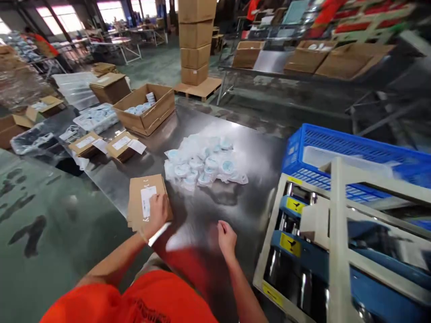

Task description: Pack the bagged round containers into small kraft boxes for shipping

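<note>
My left hand (158,212) rests on a stack of flat brown cardboard pieces (136,197) at the table's near left edge, its fingers bent over the right side of the top piece. A white label (147,197) shows on that piece, beside the fingers. My right hand (226,238) is held above the bare metal table (198,224), fingers curled in; whether anything small is inside cannot be seen. Beyond both hands lies a pile of round white items in clear plastic bags (208,162), touched by neither hand.
An open carton (148,121) and two labelled cardboard stacks (121,144) stand at the back left. On the right are a roller conveyor with a pale frame (338,242) and a blue crate (292,150). People in orange are in the distance.
</note>
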The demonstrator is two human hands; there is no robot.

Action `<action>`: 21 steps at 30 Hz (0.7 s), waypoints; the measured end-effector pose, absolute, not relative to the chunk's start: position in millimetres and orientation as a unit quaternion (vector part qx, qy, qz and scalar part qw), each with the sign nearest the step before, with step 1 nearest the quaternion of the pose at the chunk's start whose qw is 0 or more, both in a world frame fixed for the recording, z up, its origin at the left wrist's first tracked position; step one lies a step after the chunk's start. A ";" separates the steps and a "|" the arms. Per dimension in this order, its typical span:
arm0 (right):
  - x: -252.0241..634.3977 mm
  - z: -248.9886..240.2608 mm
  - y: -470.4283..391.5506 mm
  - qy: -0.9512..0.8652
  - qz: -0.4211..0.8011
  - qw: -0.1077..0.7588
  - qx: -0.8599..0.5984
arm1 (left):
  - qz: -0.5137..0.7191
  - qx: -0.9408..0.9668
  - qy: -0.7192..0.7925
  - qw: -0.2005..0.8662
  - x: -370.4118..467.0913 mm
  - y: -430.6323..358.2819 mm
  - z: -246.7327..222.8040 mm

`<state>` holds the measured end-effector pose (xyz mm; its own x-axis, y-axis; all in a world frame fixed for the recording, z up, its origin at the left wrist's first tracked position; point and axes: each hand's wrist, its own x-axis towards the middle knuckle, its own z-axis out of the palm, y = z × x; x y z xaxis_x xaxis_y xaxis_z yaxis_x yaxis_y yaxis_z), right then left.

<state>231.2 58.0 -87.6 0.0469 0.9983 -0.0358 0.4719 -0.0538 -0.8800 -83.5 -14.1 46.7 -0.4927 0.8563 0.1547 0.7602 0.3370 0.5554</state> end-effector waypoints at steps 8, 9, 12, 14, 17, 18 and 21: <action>17.8 -21.0 65.5 -0.732 0.436 0.304 -0.426 | 0.151 0.305 0.932 0.123 -172.9 -63.2 55.1; 6.9 -20.8 61.1 -0.735 0.429 0.301 -0.429 | 0.157 0.312 0.929 0.125 -173.3 -61.8 53.5; -16.9 -17.2 51.5 -0.740 0.431 0.282 -0.433 | 0.188 0.285 0.930 0.134 -182.3 -53.3 56.5; -32.0 -8.3 50.1 -0.735 0.464 0.246 -0.428 | 0.213 0.245 0.935 0.143 -197.2 -46.3 66.2; -51.6 11.9 51.1 -0.716 0.507 0.207 -0.433 | 0.237 0.209 0.934 0.169 -220.0 -40.2 85.2; -54.4 18.8 50.7 -0.711 0.509 0.206 -0.438 | 0.247 0.208 0.931 0.169 -223.4 -40.0 89.9; -40.7 35.1 47.4 -0.694 0.516 0.274 -0.421 | 0.324 0.251 0.907 0.098 -210.9 -41.1 90.0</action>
